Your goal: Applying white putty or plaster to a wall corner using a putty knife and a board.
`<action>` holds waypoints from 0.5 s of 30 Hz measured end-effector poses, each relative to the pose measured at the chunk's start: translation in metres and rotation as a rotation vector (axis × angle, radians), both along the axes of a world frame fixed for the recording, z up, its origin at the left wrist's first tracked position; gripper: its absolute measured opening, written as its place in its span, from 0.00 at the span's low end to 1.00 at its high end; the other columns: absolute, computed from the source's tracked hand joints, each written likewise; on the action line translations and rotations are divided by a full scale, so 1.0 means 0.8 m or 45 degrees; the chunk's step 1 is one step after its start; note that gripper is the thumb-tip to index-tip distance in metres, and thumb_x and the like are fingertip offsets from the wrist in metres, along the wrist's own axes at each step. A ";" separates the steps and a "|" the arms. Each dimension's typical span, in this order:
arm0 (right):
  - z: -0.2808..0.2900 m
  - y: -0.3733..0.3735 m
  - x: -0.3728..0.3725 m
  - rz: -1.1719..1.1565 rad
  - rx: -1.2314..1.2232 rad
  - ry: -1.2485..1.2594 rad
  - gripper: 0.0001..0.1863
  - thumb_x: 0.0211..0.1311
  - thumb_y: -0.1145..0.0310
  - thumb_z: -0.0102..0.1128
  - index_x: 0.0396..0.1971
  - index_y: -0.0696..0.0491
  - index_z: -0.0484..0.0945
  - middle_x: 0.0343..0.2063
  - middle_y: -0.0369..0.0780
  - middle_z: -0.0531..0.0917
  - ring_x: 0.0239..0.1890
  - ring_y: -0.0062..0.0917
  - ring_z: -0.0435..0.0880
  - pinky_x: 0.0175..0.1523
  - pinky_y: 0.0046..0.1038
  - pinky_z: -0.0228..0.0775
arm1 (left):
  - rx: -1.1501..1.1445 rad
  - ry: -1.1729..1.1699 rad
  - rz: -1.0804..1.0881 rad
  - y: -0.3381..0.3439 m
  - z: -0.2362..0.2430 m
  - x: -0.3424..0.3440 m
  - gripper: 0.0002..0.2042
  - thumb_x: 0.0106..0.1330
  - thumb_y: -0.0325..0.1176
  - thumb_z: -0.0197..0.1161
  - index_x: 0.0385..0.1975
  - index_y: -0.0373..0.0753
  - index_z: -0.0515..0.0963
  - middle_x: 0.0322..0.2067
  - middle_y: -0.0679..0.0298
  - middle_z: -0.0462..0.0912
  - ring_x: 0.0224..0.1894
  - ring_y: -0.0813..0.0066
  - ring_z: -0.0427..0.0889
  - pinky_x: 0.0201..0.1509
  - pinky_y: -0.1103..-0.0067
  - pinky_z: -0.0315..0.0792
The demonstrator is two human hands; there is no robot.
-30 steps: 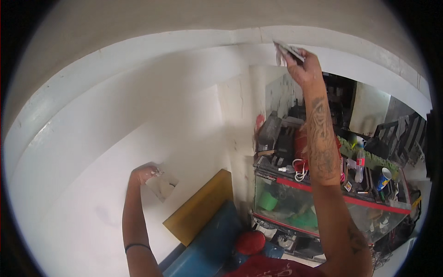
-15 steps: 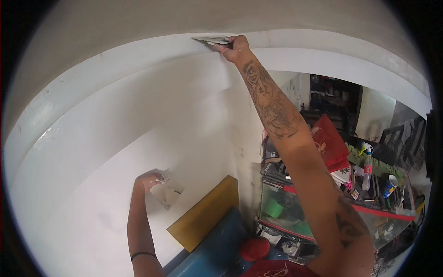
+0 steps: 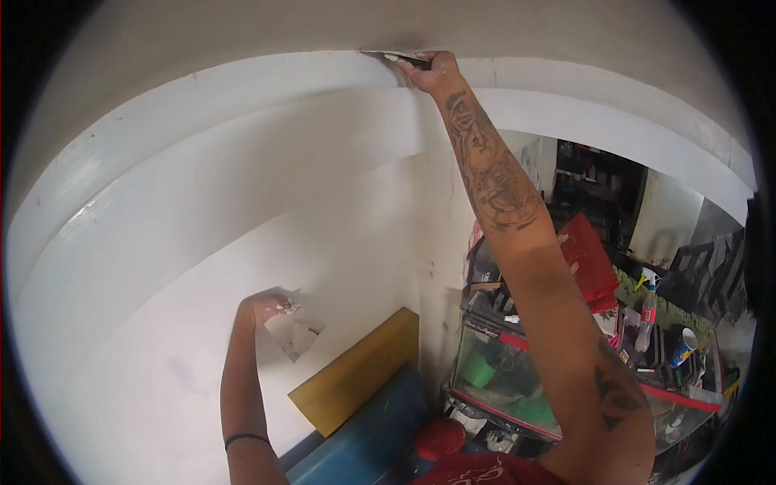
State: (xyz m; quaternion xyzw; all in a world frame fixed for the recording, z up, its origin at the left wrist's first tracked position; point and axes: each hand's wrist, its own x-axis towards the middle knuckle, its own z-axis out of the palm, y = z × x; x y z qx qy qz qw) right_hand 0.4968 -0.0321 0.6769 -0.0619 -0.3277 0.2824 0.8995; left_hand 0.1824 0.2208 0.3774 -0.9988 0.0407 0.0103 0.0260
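Overhead, my right hand (image 3: 435, 73) grips a flat putty knife (image 3: 388, 54). Its thin blade lies near the line where the ceiling meets the white ledge (image 3: 267, 81), with a pale smear on it. Lower on the left, my left hand (image 3: 267, 309) is closed on one edge of a thin pale plate (image 3: 284, 336) carrying a lump of white putty (image 3: 302, 335). White putty also coats those fingers. Behind the plate stands the white wall (image 3: 170, 323).
A yellow board (image 3: 360, 368) leans over a blue surface (image 3: 364, 432) with a red round lid (image 3: 440, 439). On the right, a glass tank (image 3: 509, 380) bears clutter: a red folder (image 3: 588, 263), a spray bottle (image 3: 647, 311) and a blue can (image 3: 684, 347).
My right hand has shifted right and slightly upward with the putty knife, closer to the ceiling line. My left hand and its plate have barely moved.
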 end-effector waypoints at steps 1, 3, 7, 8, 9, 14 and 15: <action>0.000 0.000 0.004 0.080 0.020 0.069 0.15 0.55 0.72 0.31 0.40 0.64 0.57 0.44 0.50 0.60 0.48 0.41 0.59 0.53 0.39 0.55 | 0.065 0.099 0.049 -0.006 0.005 0.007 0.14 0.48 0.24 0.47 0.35 0.39 0.72 0.39 0.59 0.71 0.43 0.66 0.68 0.47 0.79 0.62; 0.002 0.002 0.003 0.175 0.047 0.137 0.15 0.54 0.73 0.30 0.40 0.65 0.56 0.44 0.50 0.59 0.48 0.41 0.59 0.53 0.40 0.55 | 0.064 0.080 0.012 0.003 0.000 0.000 0.14 0.47 0.25 0.48 0.36 0.39 0.72 0.39 0.59 0.71 0.43 0.66 0.68 0.47 0.79 0.63; 0.011 0.007 -0.001 0.246 0.062 0.145 0.17 0.54 0.70 0.30 0.42 0.65 0.54 0.45 0.50 0.58 0.49 0.41 0.57 0.51 0.45 0.56 | 0.044 0.068 0.161 0.031 -0.021 -0.009 0.14 0.46 0.24 0.49 0.36 0.39 0.71 0.38 0.58 0.71 0.44 0.65 0.67 0.47 0.79 0.63; 0.006 0.006 0.007 0.263 0.084 0.079 0.17 0.54 0.71 0.30 0.42 0.65 0.53 0.44 0.50 0.58 0.48 0.42 0.58 0.52 0.45 0.55 | 0.044 0.079 0.146 0.030 -0.019 -0.003 0.14 0.46 0.24 0.49 0.36 0.39 0.71 0.38 0.58 0.71 0.44 0.65 0.67 0.47 0.79 0.63; 0.004 0.002 0.015 0.248 0.087 0.088 0.17 0.54 0.71 0.30 0.42 0.65 0.53 0.44 0.50 0.58 0.48 0.42 0.58 0.52 0.45 0.55 | 0.104 0.105 -0.014 0.029 -0.015 0.001 0.14 0.46 0.24 0.49 0.36 0.38 0.71 0.38 0.58 0.71 0.43 0.65 0.68 0.46 0.79 0.63; 0.006 -0.036 0.030 0.180 0.061 0.221 0.17 0.52 0.76 0.30 0.42 0.69 0.51 0.45 0.54 0.57 0.47 0.42 0.60 0.52 0.37 0.58 | -0.330 0.047 0.049 0.032 -0.021 0.009 0.12 0.47 0.23 0.50 0.33 0.35 0.72 0.37 0.56 0.71 0.41 0.66 0.69 0.44 0.79 0.64; 0.002 -0.040 0.024 0.192 0.050 0.226 0.17 0.52 0.76 0.30 0.42 0.69 0.51 0.45 0.54 0.57 0.47 0.42 0.60 0.52 0.37 0.58 | -0.462 0.003 0.266 0.036 -0.029 0.002 0.11 0.47 0.23 0.50 0.32 0.35 0.72 0.37 0.56 0.72 0.41 0.67 0.70 0.43 0.79 0.64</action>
